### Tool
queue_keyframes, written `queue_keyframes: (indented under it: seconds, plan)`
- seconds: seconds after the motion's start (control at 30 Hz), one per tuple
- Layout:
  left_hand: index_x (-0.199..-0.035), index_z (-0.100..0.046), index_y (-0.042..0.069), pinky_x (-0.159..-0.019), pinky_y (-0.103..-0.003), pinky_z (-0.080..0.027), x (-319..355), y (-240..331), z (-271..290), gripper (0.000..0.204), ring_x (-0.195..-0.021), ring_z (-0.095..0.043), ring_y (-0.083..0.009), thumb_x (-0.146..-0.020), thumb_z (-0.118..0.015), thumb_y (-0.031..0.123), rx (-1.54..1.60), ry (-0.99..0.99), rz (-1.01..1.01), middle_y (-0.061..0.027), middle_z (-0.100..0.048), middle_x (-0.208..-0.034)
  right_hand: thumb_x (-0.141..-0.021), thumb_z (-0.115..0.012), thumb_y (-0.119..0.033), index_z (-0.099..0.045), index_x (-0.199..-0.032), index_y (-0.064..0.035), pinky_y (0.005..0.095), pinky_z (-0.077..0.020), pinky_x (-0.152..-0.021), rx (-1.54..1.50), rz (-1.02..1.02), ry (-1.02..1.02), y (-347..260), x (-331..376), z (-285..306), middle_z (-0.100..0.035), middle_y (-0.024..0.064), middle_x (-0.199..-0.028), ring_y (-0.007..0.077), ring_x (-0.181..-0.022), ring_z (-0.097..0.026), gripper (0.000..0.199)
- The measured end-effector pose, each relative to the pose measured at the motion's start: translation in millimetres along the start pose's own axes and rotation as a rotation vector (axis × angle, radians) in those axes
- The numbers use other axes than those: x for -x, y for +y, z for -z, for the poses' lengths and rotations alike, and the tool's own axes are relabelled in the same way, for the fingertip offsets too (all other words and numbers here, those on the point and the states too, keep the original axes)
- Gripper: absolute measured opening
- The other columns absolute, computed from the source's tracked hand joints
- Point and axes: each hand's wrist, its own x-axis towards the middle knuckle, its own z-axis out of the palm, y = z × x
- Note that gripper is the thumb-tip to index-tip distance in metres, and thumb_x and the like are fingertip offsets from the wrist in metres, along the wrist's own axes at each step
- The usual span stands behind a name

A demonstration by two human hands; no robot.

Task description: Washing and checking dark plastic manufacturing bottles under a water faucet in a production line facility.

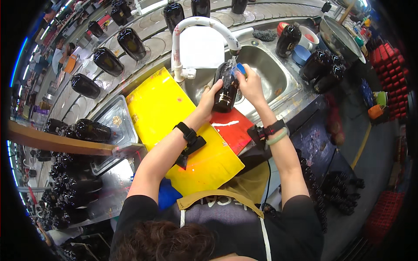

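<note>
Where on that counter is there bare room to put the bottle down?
The yellow board between the metal tray and the sink is bare. The red board is partly free. Right of the sink, bottles and bowls crowd the counter.

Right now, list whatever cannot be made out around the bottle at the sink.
Head view only:
- Blue thing in right hand: mostly hidden by fingers, kind unclear.
- Dark bottle lower side: covered by left hand.
- Faucet water flow: too small to tell.
- Sink drain: behind bottle.

Left wrist: you wear a black band with a black device behind your left hand (210, 98).
Right wrist: black strap, pale green bangle behind your right hand (251, 83).
Torso: black short sleeves, tan-edged apron.
</note>
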Motion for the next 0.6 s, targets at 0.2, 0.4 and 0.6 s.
queue_keyframes:
  seconds: [0.2,0.4,0.6]
  plan:
    - [-0.12,-0.06,0.007,-0.078,-0.036,-0.058,-3.1,2.2,12.5,0.046,-0.088,-0.07,-0.0215,-0.098,-0.053,0.046,0.188,-0.048,0.102,-0.0104,-0.07,-0.102,-0.089,-0.064,-0.015,-0.059,-0.097,0.0004,0.044,-0.0476,-0.07,-0.043,-0.011,-0.047,-6.3,4.6,-9.1,-0.063,0.0248,-0.085,0.0435,-0.082,-0.062,0.018]
    - [-0.123,-0.058,0.004,-0.082,-0.039,-0.058,0.7,3.0,18.3,0.048,-0.091,-0.07,-0.0245,-0.099,-0.052,0.045,0.221,-0.057,0.129,-0.0125,-0.07,-0.106,-0.091,-0.062,-0.015,-0.059,-0.099,0.0026,0.0442,-0.0489,-0.07,-0.059,0.14,-0.028,2.0,4.9,-15.6,-0.065,0.0241,-0.086,0.0426,-0.082,-0.065,0.02]
    - [-0.127,-0.054,0.004,-0.078,-0.035,-0.058,24.9,19.6,0.6,0.045,-0.09,-0.069,-0.0195,-0.098,-0.058,0.037,0.143,-0.103,0.163,-0.0097,-0.069,-0.106,-0.096,-0.061,-0.017,-0.061,-0.109,-0.0019,0.0278,-0.0467,-0.053,-0.089,-0.092,0.151,32.6,-12.6,-5.9,-0.064,0.0043,-0.077,0.0082,-0.066,-0.06,0.02]
